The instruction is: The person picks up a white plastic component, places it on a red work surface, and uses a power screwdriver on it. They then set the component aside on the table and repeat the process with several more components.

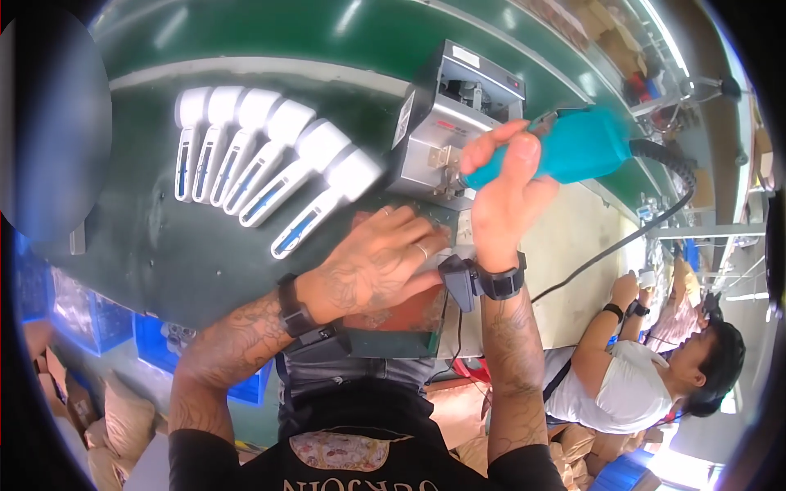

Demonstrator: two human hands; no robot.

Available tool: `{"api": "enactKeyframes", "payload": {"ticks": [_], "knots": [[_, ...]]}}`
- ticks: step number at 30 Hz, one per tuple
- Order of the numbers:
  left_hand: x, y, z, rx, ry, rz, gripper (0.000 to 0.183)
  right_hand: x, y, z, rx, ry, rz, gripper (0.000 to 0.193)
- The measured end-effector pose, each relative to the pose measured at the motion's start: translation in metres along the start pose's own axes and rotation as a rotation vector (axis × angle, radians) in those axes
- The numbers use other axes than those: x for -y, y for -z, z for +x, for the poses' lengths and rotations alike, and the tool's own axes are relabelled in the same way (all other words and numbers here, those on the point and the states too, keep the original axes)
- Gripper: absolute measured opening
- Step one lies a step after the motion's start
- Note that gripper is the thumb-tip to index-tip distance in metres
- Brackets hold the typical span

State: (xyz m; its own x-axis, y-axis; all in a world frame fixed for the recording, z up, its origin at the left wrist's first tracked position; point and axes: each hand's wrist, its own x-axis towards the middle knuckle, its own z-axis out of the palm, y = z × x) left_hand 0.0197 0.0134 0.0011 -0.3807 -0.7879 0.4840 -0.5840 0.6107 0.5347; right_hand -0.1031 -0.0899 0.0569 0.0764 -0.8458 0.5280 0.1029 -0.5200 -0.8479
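My right hand (512,192) is wrapped round a teal electric screwdriver (585,147). Its tip points left at the front of a silver screw feeder (450,123); whether they touch is hard to see. Lower and to the left, my left hand (389,262) lies over a reddish-brown mat (381,327) with its fingers curled. A bit of something whitish shows by those fingers, mostly hidden beneath them. Fanned out on the green bench to the left are several white handheld devices (315,196) with wide round heads and blue strips in their handles.
A black cable (606,245) runs from the screwdriver down across the pale bench top (565,229). Blue bins (155,340) stand below the bench at the left. A person in a white shirt (614,385) works at the right. Brown bags (127,409) lie at lower left.
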Motion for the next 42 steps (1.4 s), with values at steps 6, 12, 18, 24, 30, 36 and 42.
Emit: {"api": "enactKeyframes", "payload": {"ticks": [6,12,18,24,30,36,42], "knots": [[0.002,-0.002,-0.002,-0.012,-0.003,0.005,0.046,0.016,0.006,-0.011,0.069,-0.056,-0.044,0.044],[0.001,-0.002,0.003,-0.025,-0.003,-0.015,0.045,0.044,0.038,-0.045,0.073,-0.124,-0.003,0.071],[0.002,-0.001,0.001,-0.021,0.008,-0.029,0.043,0.039,0.04,-0.054,0.101,-0.161,-0.004,0.072],[0.001,-0.003,0.001,-0.016,0.015,-0.03,0.044,0.033,0.042,-0.059,0.074,-0.176,0.011,0.071],[-0.001,-0.003,0.002,0.01,0.021,0.01,0.046,0.026,0.041,-0.059,0.11,-0.18,0.102,0.059],[-0.002,-0.002,0.003,0.027,0.009,0.04,0.047,0.024,0.04,-0.058,0.115,-0.179,0.144,0.051],[0.0,-0.002,0.003,-0.016,0.001,0.039,0.046,0.033,0.034,-0.053,0.039,-0.266,-0.013,0.056]]}}
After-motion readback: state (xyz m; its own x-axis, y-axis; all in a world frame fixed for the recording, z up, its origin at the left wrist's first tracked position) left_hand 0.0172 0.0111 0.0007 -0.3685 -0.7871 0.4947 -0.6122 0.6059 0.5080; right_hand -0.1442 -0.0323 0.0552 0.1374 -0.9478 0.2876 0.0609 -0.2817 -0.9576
